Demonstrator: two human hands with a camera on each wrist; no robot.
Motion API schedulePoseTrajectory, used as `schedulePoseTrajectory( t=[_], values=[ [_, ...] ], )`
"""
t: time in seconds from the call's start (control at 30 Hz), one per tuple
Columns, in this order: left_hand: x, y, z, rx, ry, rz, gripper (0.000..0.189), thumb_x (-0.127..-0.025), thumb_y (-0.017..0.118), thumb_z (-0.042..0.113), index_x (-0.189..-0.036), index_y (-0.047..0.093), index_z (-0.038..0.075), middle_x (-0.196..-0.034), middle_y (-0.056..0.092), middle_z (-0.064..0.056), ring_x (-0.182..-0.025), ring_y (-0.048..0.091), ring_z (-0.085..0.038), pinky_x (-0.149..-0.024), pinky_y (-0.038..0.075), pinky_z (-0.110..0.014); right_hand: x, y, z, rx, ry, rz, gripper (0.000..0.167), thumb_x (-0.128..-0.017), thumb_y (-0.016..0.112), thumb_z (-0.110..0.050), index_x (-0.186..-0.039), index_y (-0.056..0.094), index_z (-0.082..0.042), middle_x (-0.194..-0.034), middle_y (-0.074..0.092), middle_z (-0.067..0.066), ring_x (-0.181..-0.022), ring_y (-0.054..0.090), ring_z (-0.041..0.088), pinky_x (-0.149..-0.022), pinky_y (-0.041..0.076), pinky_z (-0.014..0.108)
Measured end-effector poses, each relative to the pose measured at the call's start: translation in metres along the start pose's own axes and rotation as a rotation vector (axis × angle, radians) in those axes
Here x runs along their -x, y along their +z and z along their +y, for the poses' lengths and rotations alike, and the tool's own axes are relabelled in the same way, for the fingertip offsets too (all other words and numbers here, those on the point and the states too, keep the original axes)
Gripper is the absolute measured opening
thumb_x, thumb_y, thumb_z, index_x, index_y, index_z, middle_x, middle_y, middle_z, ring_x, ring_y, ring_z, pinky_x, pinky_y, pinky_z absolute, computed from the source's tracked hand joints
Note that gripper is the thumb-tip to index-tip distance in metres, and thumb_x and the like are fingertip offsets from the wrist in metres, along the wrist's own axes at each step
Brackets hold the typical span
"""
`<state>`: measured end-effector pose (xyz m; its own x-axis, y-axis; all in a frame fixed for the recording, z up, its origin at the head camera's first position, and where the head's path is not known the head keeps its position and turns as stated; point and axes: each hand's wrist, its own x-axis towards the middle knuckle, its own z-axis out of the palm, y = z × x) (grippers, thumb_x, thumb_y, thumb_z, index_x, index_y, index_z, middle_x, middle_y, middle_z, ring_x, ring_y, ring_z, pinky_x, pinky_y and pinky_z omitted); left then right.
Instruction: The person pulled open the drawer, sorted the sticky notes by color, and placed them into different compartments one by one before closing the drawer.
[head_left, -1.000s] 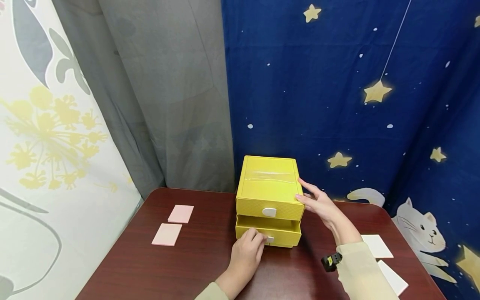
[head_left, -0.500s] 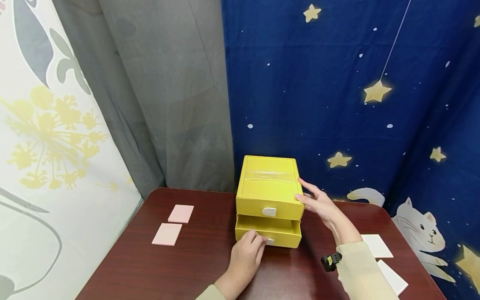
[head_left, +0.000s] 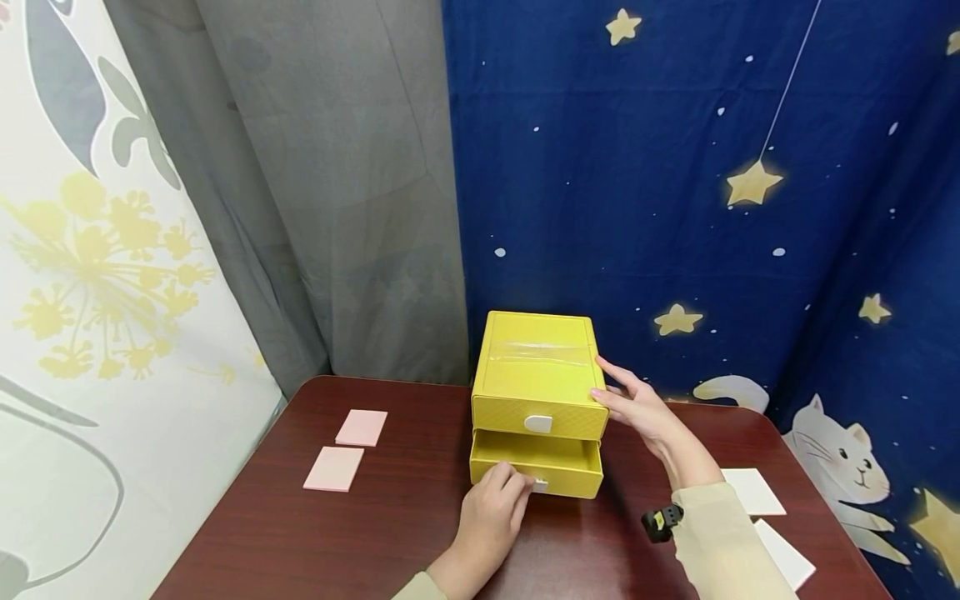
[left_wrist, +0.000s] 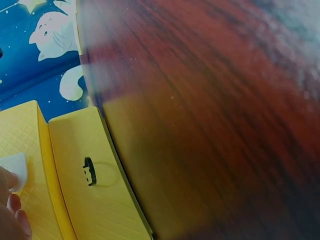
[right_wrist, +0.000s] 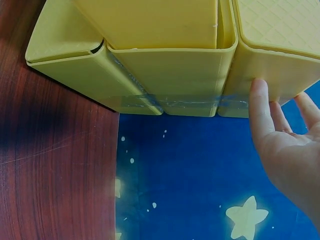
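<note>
A yellow drawer cabinet [head_left: 536, 333] stands on the table, with clear tape across its top. Below its closed top drawer, a middle drawer [head_left: 577, 481] is pulled out, and its visible inside is bare. My left hand [head_left: 491, 508] pinches the white handle [head_left: 541, 485] on that drawer's front; the handle [left_wrist: 16, 170] also shows in the left wrist view. Fairly straight fingers of my right hand [head_left: 637, 408] rest on the cabinet's upper right side. The right wrist view shows this hand [right_wrist: 290, 145] against the top section. A lower drawer [left_wrist: 90, 175] with a dark fitting sits beneath.
Two pink square pads [head_left: 362, 427] lie on the left of the dark red table [head_left: 405, 533]. Two white pads [head_left: 753, 492] lie at the right, near my right sleeve [head_left: 723, 542]. A blue star-patterned curtain [head_left: 600, 167] hangs just behind the cabinet.
The middle drawer has come slightly farther out toward me, with my left hand on its handle. My right hand has stayed in place on the cabinet's side.
</note>
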<state>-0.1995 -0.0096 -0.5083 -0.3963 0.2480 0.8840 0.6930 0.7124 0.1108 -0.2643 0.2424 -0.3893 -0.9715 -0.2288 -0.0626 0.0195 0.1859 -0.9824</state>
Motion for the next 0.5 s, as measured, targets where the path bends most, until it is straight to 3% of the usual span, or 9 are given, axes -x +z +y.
schedulePoseTrajectory(
  t=[0.13,0.5],
  values=[
    [0.0002,-0.0008,0.0007,0.002,0.003,0.001,0.004,-0.083,0.069,0.019,-0.081,0.065,0.019,-0.075,0.048,0.007,-0.064,0.051,-0.008,-0.052,0.042,-0.015,-0.0003,-0.0006,0.0002,-0.001,0.003,0.001,0.075,-0.09,0.064,-0.032,-0.152,0.021,-0.027,-0.157,0.008,0.013,-0.137,0.034,0.035,-0.106,0.037,0.049],
    [0.0014,-0.0033,0.0017,0.009,0.002,-0.01,0.004,-0.085,0.069,0.019,-0.082,0.066,0.019,-0.076,0.048,0.007,-0.065,0.051,-0.008,-0.053,0.043,-0.016,-0.0003,-0.0004,0.0005,0.0,0.002,0.004,0.075,-0.09,0.064,-0.032,-0.152,0.021,-0.027,-0.157,0.007,0.013,-0.136,0.034,0.035,-0.105,0.037,0.048]
  ],
)
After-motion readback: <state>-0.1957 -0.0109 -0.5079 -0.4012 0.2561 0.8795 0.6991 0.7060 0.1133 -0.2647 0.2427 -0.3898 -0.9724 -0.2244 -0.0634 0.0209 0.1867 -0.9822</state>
